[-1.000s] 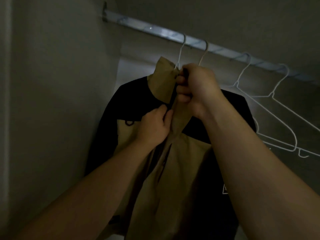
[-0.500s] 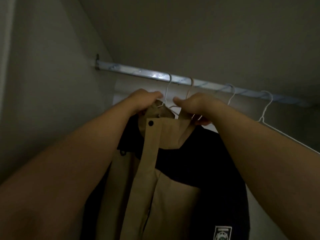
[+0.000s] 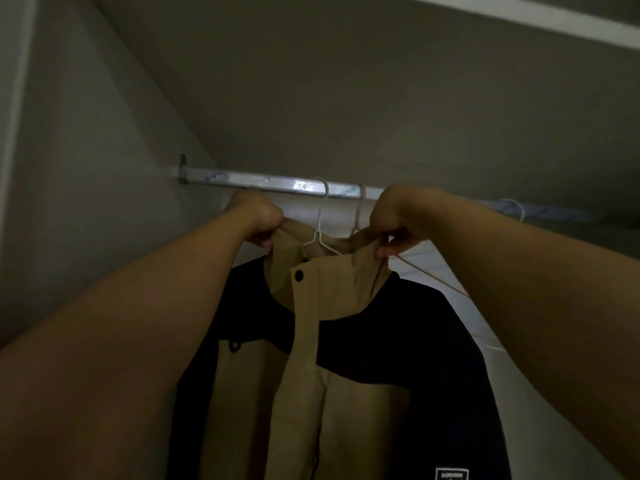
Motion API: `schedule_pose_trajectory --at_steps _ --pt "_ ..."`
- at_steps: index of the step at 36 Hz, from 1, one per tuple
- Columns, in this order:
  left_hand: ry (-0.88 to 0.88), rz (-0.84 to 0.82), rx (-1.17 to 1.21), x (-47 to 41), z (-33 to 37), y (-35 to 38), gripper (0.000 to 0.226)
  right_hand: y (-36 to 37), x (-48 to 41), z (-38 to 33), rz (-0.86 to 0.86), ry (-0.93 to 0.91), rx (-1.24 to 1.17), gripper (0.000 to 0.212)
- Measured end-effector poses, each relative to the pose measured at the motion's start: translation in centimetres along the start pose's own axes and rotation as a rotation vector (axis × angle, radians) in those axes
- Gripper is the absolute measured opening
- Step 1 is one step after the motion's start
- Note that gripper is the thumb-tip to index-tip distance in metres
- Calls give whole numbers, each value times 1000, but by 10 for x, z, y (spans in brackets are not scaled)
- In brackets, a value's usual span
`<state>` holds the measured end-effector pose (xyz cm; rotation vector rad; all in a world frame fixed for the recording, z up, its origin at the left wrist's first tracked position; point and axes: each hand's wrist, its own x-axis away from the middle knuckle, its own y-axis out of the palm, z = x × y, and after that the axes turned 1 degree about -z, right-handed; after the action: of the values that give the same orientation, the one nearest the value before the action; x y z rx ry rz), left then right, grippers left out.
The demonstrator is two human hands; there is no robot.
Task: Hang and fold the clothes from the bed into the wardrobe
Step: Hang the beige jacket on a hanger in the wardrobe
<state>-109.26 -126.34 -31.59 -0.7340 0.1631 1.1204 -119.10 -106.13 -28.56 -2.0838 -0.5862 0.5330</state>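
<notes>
Tan-collared and hung already, on a wire hanger [image 3: 320, 239] from the rail [image 3: 242, 177]. Pinched the collar [image 3: 332, 275] of the jacket [image 3: 349, 403] in left grip [image 3: 258, 218] and right grip [image 3: 391, 220]. Seemingly only straightening left here.

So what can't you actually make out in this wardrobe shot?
Head view only:
- White hanger: its shoulders are hidden inside the jacket collar.
- Pinkish hanger: everything below its neck is hidden by the collar and the right hand.
- Jacket hem: cut off by the bottom edge.
- Chest patch: lettering too small, partly cut by the bottom edge.
- Rail: right stretch hidden behind the right arm, then lost in shadow.
</notes>
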Motion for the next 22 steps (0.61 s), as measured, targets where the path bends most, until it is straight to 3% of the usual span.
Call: schedule_pose_trajectory --at_steps 4,6,13,15,18,22 --pt "50 165 -195 -1 -8 -3 13 -11 -1 -1 123 29 -92 9" --pt "48 169 -254 -5 -16 -4 18 -12 -4 -1 218 -12 -180 12" --pt "25 -18 122 -25 -35 -15 30 -3 -16 14 499 -161 -469 12" --pt "34 -44 258 -23 -36 -11 16 0 -17 17 515 -174 -490 13" --pt "22 -133 445 -13 -39 -5 36 9 -15 22 458 -162 -521 9" --pt "-87 -128 594 3 -65 6 23 26 -10 40 460 -262 -596 5"
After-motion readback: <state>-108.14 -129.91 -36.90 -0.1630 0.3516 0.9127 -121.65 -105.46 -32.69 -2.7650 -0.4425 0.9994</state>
